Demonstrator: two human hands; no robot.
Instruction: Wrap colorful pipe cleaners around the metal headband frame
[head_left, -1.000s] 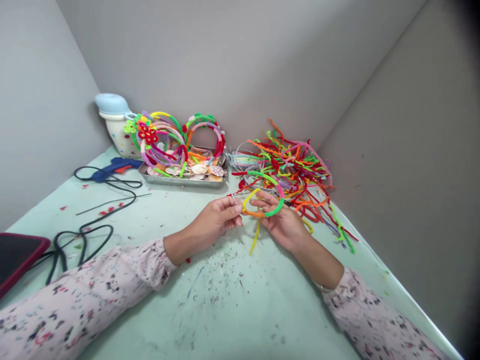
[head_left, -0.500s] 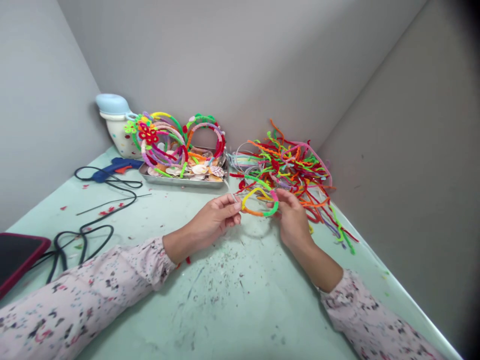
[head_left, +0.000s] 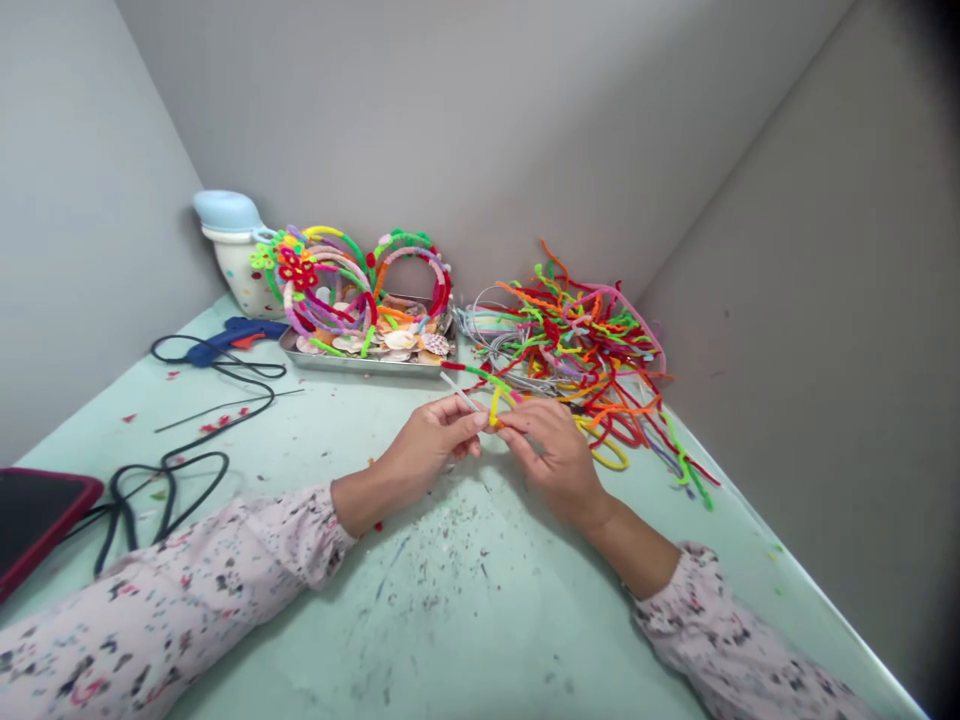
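Note:
Pinched between my left hand's point(head_left: 429, 448) thumb and fingers is one side of a multicoloured pipe cleaner point(head_left: 494, 402), with yellow showing at the grip. Its red and green end point(head_left: 481, 372) reaches up and left toward the tray. A thin whitish strip point(head_left: 457, 389) also sticks out of my left fingers. Close beside it, my right hand point(head_left: 559, 462) has its fingers closed on the pipe cleaner near the yellow part. My fingers hide much of the loop, and both hands are just above the table.
Behind the hands, a metal tray point(head_left: 367, 369) holds shells and furry headbands point(head_left: 330, 285). Tangled pipe cleaners point(head_left: 585, 335) lie at the right rear. To the left are a blue glue gun point(head_left: 225, 340), its black cord point(head_left: 171, 465), a white cup point(head_left: 247, 275) and a red-edged tablet point(head_left: 45, 520).
My right hand has moved left, from the loop's far side to close beside my left hand. The coloured loop is now mostly covered, and the whitish strip points up and left.

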